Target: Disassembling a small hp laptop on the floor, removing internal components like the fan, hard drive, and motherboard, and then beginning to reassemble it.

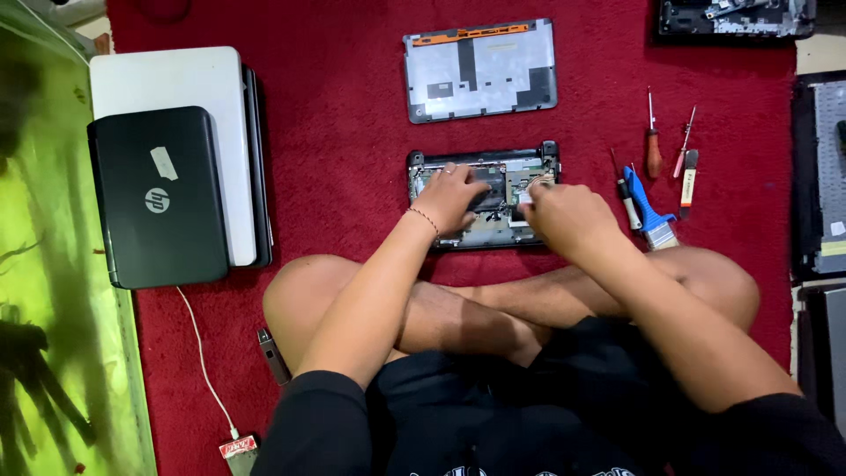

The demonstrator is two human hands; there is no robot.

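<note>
A small opened laptop base (483,159) lies on the red carpet (344,150) in front of my crossed legs, its circuit boards exposed. My left hand (451,197) rests on its left half, fingers bent over a dark component inside. My right hand (564,216) is over the right half, fingertips pinched on a small pale part inside the base; what it is I cannot tell. The removed grey cover panel (480,69) lies flat farther away, inner side up.
A stack of closed laptops, black (159,198) on white (172,79), sits at left. Screwdrivers (653,145) and a blue-handled brush (648,211) lie right of the base. More opened devices line the right edge (820,176) and top right (731,18). A white cable (201,353) runs near my left knee.
</note>
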